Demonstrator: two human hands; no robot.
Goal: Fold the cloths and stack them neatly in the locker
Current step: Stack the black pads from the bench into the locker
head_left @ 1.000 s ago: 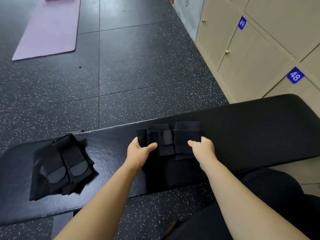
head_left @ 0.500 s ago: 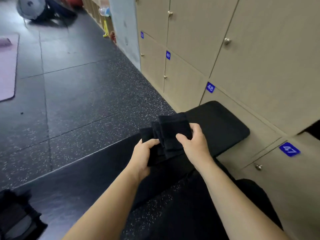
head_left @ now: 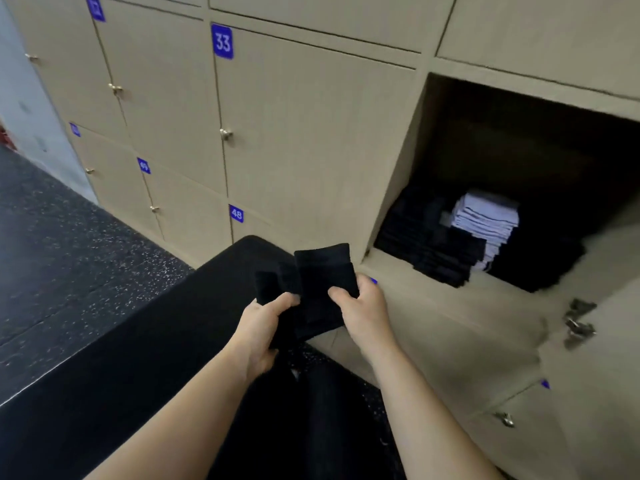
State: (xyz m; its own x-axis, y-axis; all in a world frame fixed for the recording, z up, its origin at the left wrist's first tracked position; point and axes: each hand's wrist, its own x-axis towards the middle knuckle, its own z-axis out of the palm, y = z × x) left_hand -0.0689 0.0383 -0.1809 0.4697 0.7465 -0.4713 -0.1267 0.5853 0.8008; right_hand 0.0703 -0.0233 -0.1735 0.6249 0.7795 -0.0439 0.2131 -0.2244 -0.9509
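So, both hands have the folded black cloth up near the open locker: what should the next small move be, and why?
Probably carry the folded black cloth up and right onto the black stack at the front left of the open locker. The left hand and right hand both grip it, it looks already folded, and that stack of like cloths has room above.

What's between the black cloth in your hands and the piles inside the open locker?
Only the locker's bare beige front ledge lies between the folded black cloth and the stacked cloths, as the head view shows.
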